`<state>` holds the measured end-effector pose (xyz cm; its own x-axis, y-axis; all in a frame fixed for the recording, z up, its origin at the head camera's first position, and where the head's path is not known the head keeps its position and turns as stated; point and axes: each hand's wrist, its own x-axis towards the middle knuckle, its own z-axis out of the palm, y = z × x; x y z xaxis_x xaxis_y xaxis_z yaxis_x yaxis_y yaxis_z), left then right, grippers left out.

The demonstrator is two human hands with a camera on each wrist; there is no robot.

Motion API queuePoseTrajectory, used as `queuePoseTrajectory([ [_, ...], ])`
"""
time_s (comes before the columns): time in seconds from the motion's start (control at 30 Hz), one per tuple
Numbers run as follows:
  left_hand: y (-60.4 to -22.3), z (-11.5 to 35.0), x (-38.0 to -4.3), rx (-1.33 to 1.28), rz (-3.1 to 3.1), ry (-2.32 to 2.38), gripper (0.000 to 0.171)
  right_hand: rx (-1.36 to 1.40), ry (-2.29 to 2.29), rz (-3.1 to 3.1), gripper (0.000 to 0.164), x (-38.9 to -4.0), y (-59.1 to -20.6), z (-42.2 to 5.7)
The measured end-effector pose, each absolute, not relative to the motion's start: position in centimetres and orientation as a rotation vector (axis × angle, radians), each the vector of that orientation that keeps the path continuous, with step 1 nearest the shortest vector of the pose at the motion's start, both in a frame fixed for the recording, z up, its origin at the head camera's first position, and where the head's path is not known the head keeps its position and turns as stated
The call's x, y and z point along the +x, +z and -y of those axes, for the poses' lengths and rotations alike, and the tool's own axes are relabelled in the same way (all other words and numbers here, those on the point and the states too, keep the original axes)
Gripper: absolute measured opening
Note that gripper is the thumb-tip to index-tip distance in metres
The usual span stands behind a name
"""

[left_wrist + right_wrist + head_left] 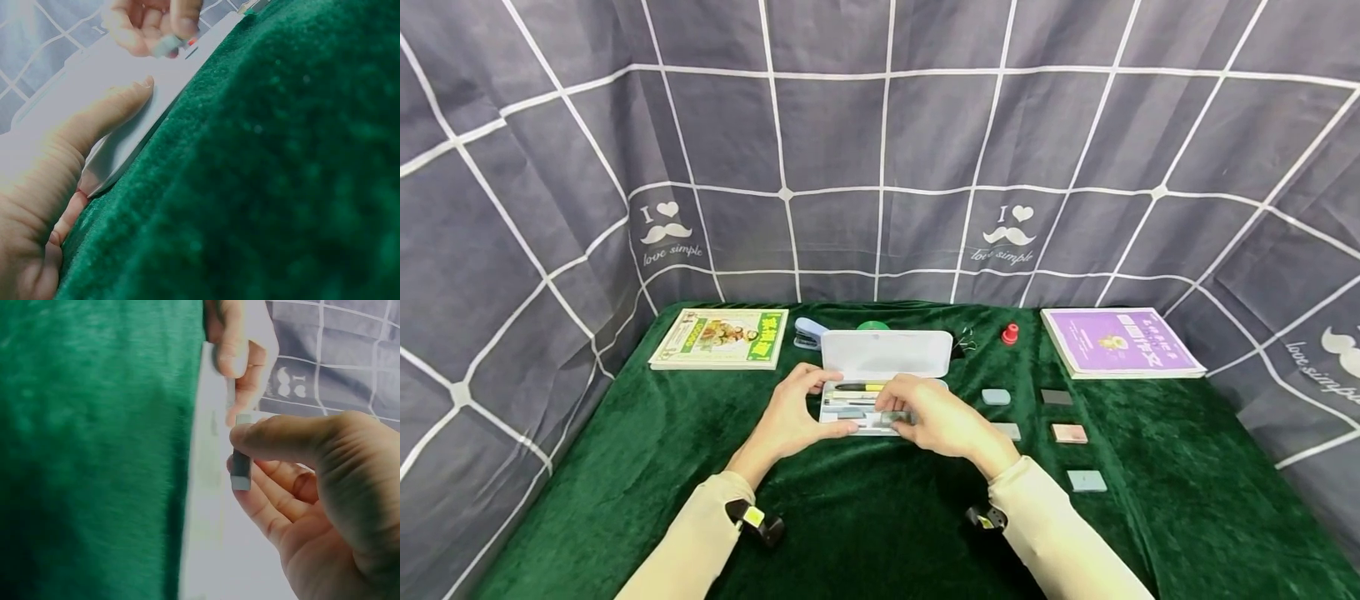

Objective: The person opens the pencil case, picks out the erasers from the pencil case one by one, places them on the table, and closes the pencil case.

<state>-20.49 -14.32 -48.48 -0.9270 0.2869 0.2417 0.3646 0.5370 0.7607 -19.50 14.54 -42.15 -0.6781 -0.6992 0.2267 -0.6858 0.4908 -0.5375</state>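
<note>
Cream sleeves (688, 542) over green velvet (865, 533), gray grid curtain (940, 133) behind and both sides; left hand (793, 414) grips the open pencil case (886, 353), right hand (936, 417) over it. Left wrist cam: fuzzy green velvet, left hand's thumb on the case edge. Right wrist cam: right hand pinches a small gray block (241, 465) above the case, printed curtain beyond.
</note>
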Motion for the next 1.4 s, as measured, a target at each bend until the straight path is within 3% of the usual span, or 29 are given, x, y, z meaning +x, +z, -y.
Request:
queuePoseTrajectory([
  [0.3,-48.8,14.2,-20.6,-0.56,2.684,-1.349,0.077,-1.343,-0.966,-2.824,0.03,-18.3,-38.3,-18.5],
  [0.57,-48.5,14.3,-20.6,-0.562,2.692,-1.344,0.078,-1.343,-0.964,-2.995,0.056,-14.1,-36.1,-26.8],
  [0.87,-48.4,14.4,-20.5,-0.556,2.694,-1.35,0.078,-1.134,-1.007,-3.037,0.074,-7.1,-39.6,-34.6],
  [0.97,-48.4,14.3,-20.5,-0.556,2.694,-1.344,0.078,-1.137,-1.049,-2.988,0.072,-5.5,-41.1,-35.8],
  [1.13,-48.5,14.3,-20.6,-0.548,2.691,-1.356,0.077,-1.144,-1.081,-2.872,0.061,-4.8,-44.3,-37.2],
  [1.4,-48.7,14.2,-20.5,-0.544,2.701,-1.341,0.077,-1.177,-1.107,-2.747,0.064,-4.8,-46.4,-38.5],
])
